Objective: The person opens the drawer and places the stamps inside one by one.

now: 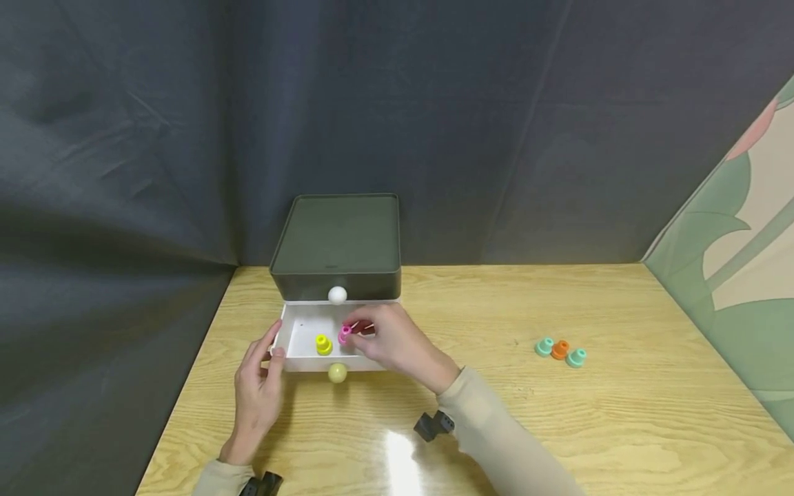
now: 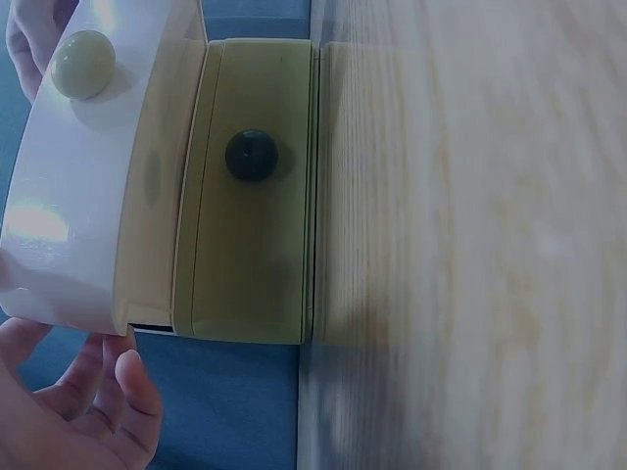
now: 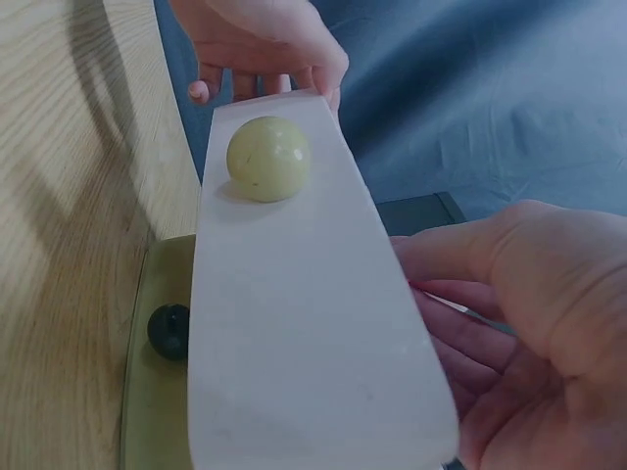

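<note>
A white drawer (image 1: 307,363) with a pale yellow knob (image 1: 338,373) stands pulled out of a small dark cabinet (image 1: 347,234). My left hand (image 1: 257,393) holds the drawer's left side near the front corner, its thumb toward the front panel. Over the right part of the drawer, my right hand (image 1: 393,341) pinches a small pink stepped plastic peg (image 1: 344,335) between thumb and fingers. To its left inside the drawer stands a yellow peg (image 1: 323,344) of the same shape. In the right wrist view, the drawer front (image 3: 304,323) hides the pegs.
Two mint pegs (image 1: 576,357) and an orange peg (image 1: 560,350) stand in a row on the wooden table (image 1: 471,324) at right. Above the pulled-out drawer is a white knob (image 1: 338,295); below it, an olive drawer (image 2: 255,255) has a dark knob (image 2: 252,156). Dark curtain hangs behind.
</note>
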The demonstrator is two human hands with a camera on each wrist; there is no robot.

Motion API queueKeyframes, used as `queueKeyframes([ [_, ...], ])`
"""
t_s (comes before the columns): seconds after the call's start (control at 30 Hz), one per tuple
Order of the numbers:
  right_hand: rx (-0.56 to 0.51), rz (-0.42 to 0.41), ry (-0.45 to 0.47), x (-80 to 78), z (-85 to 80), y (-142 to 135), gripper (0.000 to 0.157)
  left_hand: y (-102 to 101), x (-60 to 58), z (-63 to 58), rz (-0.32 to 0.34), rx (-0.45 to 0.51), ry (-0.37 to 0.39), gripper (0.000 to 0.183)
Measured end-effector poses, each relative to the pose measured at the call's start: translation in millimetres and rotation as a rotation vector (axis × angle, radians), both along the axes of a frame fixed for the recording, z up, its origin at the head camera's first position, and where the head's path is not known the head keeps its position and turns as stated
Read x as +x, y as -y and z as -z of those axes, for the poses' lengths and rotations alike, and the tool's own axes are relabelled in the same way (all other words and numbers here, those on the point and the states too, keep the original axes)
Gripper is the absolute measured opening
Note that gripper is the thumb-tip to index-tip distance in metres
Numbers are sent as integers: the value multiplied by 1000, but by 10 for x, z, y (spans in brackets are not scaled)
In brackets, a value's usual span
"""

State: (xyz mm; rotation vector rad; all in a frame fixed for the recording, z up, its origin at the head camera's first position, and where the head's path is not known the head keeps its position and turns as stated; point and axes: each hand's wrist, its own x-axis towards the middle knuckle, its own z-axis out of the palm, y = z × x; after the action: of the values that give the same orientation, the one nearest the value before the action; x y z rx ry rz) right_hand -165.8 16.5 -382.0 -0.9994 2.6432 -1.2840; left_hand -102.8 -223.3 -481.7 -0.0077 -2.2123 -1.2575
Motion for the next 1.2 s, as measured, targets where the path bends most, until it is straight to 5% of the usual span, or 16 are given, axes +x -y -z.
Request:
queueKeyframes([
  [0.37,145,-15,27,-104,85,128,5,-12,0,22,-6,4,14,42],
  [0.7,141,19,118,-118,110,177,7,-3,-7,23,-6,5,-8,42],
  [0.93,89,6,68,-93,134,166,11,10,2,14,-8,15,3,43],
  [1.2,-77,1,-108,8,199,30,21,-6,7,17,-4,12,23,44],
])
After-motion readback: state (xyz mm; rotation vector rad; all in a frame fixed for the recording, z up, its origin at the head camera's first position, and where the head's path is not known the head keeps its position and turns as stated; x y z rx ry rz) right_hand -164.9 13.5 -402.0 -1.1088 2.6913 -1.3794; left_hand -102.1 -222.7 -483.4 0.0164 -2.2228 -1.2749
